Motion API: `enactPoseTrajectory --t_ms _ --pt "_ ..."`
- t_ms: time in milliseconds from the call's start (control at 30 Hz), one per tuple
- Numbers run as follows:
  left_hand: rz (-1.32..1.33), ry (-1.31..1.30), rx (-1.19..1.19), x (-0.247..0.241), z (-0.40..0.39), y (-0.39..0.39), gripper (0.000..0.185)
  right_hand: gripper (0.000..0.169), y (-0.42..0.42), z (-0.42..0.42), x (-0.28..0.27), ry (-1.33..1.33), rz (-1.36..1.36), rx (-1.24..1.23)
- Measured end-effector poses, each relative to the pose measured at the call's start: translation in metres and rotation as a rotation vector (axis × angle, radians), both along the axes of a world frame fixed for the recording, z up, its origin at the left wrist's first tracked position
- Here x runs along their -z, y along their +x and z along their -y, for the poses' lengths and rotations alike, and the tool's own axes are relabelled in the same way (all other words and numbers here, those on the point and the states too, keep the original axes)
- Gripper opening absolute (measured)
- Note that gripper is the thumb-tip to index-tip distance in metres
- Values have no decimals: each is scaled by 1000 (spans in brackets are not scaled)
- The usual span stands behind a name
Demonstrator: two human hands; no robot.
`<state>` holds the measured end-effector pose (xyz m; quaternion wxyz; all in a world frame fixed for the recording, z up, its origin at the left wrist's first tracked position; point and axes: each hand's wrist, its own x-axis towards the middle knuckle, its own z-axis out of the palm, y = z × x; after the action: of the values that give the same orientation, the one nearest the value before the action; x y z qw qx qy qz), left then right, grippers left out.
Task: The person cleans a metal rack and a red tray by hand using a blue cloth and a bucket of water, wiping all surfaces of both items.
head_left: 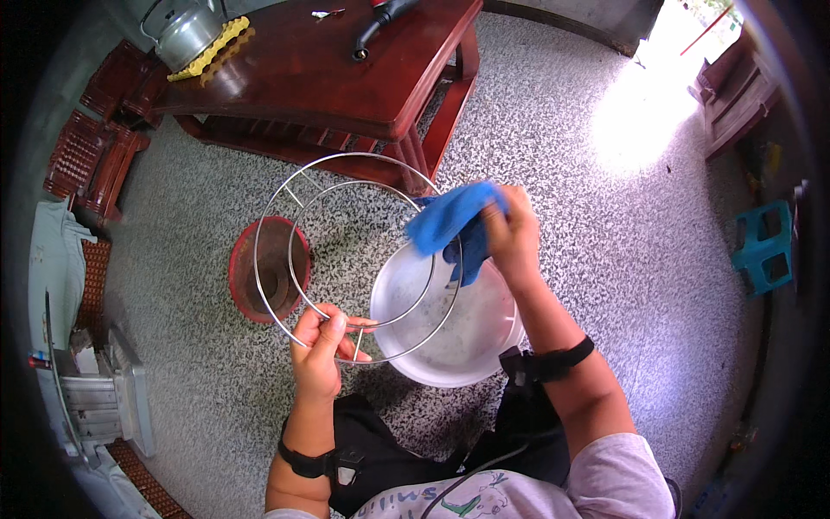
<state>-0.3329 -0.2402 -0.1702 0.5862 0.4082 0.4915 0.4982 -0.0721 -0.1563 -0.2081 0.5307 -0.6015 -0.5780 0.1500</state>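
Observation:
A round metal wire rack, made of two rings joined by short bars, is held up before me. My left hand grips its lower left side, thumb over the inner ring. My right hand holds a blue cloth, slightly blurred, against or just in front of the rack's upper right side; whether it touches the wire I cannot tell. Part of the cloth hangs down below the hand. Beneath the rack, on the floor, stands a white basin with cloudy water in it. A red-rimmed bucket or basin stands to its left.
A dark red wooden table stands ahead, bearing a metal kettle beside a yellow mat and a black-handled tool. Wooden seats line the left. A teal plastic stool is at the right, on the speckled floor.

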Motion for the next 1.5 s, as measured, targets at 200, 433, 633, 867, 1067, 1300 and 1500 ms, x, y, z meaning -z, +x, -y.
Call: enactPoseTrajectory --t_ms 200,433,633,867,1067,1300,1500 --pt "-29 4 17 -3 4 -2 13 34 9 11 -27 -292 -820 -320" --pt "-14 -1 57 -9 6 2 12 39 -16 22 -3 -132 8 -282" --pt "54 22 102 -7 15 11 13 48 -31 24 -2 -123 -114 -115" --pt "9 19 167 -12 19 17 14 39 -20 1 10 -219 -328 -11" --pt "24 1 174 -10 14 2 14 41 -7 0 -2 -506 -807 -161" --pt "51 -22 87 -13 6 1 15 46 -21 21 22 -232 -263 -263" --pt "125 -63 69 -6 -1 -1 16 38 -17 2 13 -504 -806 -317"
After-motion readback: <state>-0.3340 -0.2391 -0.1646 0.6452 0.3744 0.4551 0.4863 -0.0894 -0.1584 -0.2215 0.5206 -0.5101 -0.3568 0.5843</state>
